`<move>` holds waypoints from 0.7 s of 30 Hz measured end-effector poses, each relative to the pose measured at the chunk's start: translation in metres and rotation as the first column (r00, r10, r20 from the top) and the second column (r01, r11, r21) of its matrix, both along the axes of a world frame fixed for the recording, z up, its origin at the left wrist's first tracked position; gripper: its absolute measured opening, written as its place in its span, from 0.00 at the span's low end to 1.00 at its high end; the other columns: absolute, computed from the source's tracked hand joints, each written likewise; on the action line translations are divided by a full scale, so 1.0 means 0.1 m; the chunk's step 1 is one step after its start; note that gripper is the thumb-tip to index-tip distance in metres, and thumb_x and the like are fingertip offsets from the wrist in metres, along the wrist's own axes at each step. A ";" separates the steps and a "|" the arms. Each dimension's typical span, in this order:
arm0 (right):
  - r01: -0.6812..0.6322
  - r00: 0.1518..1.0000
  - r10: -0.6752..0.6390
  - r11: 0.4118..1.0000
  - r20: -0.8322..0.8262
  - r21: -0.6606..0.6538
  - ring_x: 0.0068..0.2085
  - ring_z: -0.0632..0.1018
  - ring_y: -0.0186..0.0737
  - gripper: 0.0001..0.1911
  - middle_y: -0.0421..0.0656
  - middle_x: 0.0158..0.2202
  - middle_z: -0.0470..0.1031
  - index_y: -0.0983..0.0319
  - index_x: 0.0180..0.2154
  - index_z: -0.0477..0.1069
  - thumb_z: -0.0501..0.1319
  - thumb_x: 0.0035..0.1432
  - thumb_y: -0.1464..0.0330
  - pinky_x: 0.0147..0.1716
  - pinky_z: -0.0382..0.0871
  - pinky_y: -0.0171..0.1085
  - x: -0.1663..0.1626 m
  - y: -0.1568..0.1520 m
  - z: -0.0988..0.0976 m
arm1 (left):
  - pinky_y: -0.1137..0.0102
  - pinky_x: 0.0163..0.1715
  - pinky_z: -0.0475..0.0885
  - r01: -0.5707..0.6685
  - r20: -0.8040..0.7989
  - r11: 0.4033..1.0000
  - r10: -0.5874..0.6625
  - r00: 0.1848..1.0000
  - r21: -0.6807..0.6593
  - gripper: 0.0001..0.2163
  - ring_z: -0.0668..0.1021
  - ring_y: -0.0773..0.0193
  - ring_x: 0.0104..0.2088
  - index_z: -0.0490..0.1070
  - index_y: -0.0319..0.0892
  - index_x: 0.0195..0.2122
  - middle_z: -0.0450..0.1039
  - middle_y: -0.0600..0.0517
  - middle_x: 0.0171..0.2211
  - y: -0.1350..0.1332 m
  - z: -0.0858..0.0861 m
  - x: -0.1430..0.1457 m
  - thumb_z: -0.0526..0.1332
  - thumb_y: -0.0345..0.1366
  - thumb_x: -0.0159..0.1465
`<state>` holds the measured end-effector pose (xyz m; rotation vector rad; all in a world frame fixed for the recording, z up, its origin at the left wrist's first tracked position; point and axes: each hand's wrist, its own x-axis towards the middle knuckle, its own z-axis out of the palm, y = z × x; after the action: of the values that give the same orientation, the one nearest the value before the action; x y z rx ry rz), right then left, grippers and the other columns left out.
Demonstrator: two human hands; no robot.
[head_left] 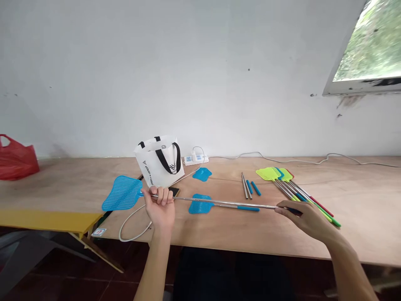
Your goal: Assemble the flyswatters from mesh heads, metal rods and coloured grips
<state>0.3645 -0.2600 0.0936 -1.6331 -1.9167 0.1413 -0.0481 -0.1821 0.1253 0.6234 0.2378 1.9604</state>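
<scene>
Blue plastic mesh forms the head of the fly swatter [123,193] that both hands hold level above the bench [360,217]. The left hand [161,207] is closed around the thin metal rod just beside the mesh head, fingers curled over the top. The right hand [305,217] pinches the far end of the same rod, fingers closed on the dark grip. Under the rod lies a second blue swatter [202,205] flat on the bench, its blue-sleeved handle running to the right. Another blue swatter head [202,174] lies further back, near a white tote bag [159,161] with black straps. A power strip [196,159] sits against the wall behind it. Loose metal rods and blue sleeves [249,187] lie near the middle, and a fan of yellow-green swatters [277,173] lies to the right. A red plastic bag [15,159] sits far to the left.
</scene>
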 end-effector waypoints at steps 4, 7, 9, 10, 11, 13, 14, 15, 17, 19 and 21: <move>-0.071 0.997 0.071 0.997 0.001 0.009 0.29 0.77 0.40 0.28 0.42 0.30 0.81 0.55 0.35 0.80 0.50 0.67 0.45 0.30 0.67 0.35 -0.15 0.03 0.04 | 0.72 0.30 0.73 -0.262 -0.116 0.961 0.251 0.961 -0.091 0.19 0.78 0.66 0.25 0.62 0.43 0.25 0.70 0.56 0.19 0.14 -0.09 0.02 0.62 0.48 0.67; -0.127 0.991 0.126 0.992 0.049 0.015 0.26 0.77 0.41 0.28 0.42 0.25 0.78 0.56 0.32 0.79 0.49 0.69 0.47 0.29 0.66 0.35 -0.38 0.07 0.01 | 0.62 0.42 0.77 -0.245 -0.277 0.959 0.200 0.940 -0.140 0.18 0.83 0.58 0.33 0.66 0.42 0.27 0.80 0.49 0.27 0.11 -0.23 0.35 0.61 0.51 0.66; -0.127 0.988 0.122 0.991 0.095 0.047 0.25 0.76 0.41 0.29 0.42 0.22 0.76 0.57 0.31 0.78 0.48 0.70 0.48 0.27 0.62 0.35 -0.62 0.10 -0.05 | 0.58 0.44 0.76 -0.131 -0.352 0.973 0.058 0.934 -0.187 0.18 0.84 0.54 0.36 0.68 0.42 0.29 0.82 0.46 0.31 -0.01 -0.37 0.70 0.60 0.52 0.66; -0.120 0.988 0.112 0.990 0.105 0.073 0.25 0.77 0.41 0.29 0.42 0.23 0.77 0.56 0.33 0.79 0.47 0.71 0.48 0.27 0.61 0.34 -0.74 0.10 -0.10 | 0.57 0.45 0.76 -0.058 -0.384 0.974 -0.031 0.923 -0.219 0.19 0.84 0.52 0.37 0.68 0.42 0.28 0.83 0.45 0.31 -0.10 -0.44 0.89 0.59 0.53 0.66; -0.119 0.988 0.108 0.988 0.109 0.096 0.26 0.78 0.41 0.28 0.43 0.24 0.79 0.56 0.35 0.79 0.47 0.72 0.49 0.26 0.60 0.34 -0.87 0.11 -0.14 | 0.56 0.47 0.75 0.009 -0.415 0.972 -0.109 0.903 -0.237 0.19 0.85 0.51 0.39 0.70 0.42 0.28 0.83 0.44 0.32 -0.20 -0.52 1.07 0.59 0.53 0.67; -0.165 0.982 0.151 0.978 0.114 0.125 0.29 0.80 0.41 0.28 0.43 0.28 0.81 0.55 0.38 0.80 0.45 0.73 0.50 0.26 0.58 0.33 -1.08 0.11 -0.25 | 0.56 0.50 0.74 0.136 -0.480 0.959 -0.244 0.843 -0.248 0.20 0.84 0.49 0.43 0.71 0.42 0.28 0.83 0.42 0.34 -0.38 -0.66 1.36 0.57 0.52 0.68; -0.186 0.979 0.171 0.972 0.114 0.142 0.29 0.81 0.41 0.29 0.44 0.29 0.82 0.56 0.38 0.80 0.44 0.73 0.50 0.26 0.58 0.33 -1.16 0.10 -0.29 | 0.56 0.52 0.73 0.171 -0.497 0.953 -0.277 0.822 -0.249 0.21 0.83 0.48 0.46 0.71 0.42 0.27 0.84 0.42 0.36 -0.46 -0.71 1.45 0.56 0.52 0.69; -0.192 0.978 0.177 0.970 0.111 0.149 0.30 0.81 0.41 0.30 0.44 0.30 0.82 0.56 0.38 0.80 0.43 0.73 0.51 0.26 0.58 0.34 -1.22 0.10 -0.33 | 0.55 0.54 0.72 0.196 -0.508 0.949 -0.299 0.808 -0.247 0.21 0.82 0.48 0.48 0.71 0.42 0.27 0.84 0.42 0.37 -0.51 -0.75 1.51 0.55 0.52 0.69; -0.180 0.981 0.167 0.973 0.097 0.145 0.30 0.81 0.42 0.30 0.45 0.30 0.82 0.57 0.38 0.79 0.43 0.74 0.51 0.26 0.58 0.34 -1.29 0.11 -0.39 | 0.55 0.56 0.70 0.226 -0.539 0.943 -0.325 0.777 -0.243 0.21 0.82 0.47 0.49 0.71 0.43 0.26 0.84 0.43 0.38 -0.54 -0.77 1.55 0.56 0.52 0.69; -0.174 0.983 0.166 0.978 0.078 0.113 0.31 0.81 0.42 0.29 0.45 0.31 0.82 0.57 0.39 0.79 0.43 0.74 0.52 0.27 0.59 0.34 -1.33 0.13 -0.43 | 0.55 0.56 0.70 0.226 -0.538 0.939 -0.334 0.774 -0.259 0.21 0.82 0.47 0.49 0.71 0.42 0.27 0.84 0.43 0.38 -0.51 -0.76 1.53 0.56 0.52 0.68; -0.191 0.981 0.187 0.979 0.057 0.076 0.32 0.82 0.43 0.28 0.45 0.34 0.83 0.57 0.41 0.78 0.43 0.74 0.52 0.27 0.61 0.34 -1.36 0.16 -0.44 | 0.55 0.54 0.72 0.212 -0.505 0.932 -0.340 0.793 -0.294 0.21 0.82 0.48 0.49 0.72 0.42 0.30 0.83 0.43 0.38 -0.45 -0.75 1.49 0.56 0.54 0.68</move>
<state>0.2287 -0.2443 0.0491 -1.4123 -2.0865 0.0984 0.1004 -0.2269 0.0500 1.0056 0.6764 1.4036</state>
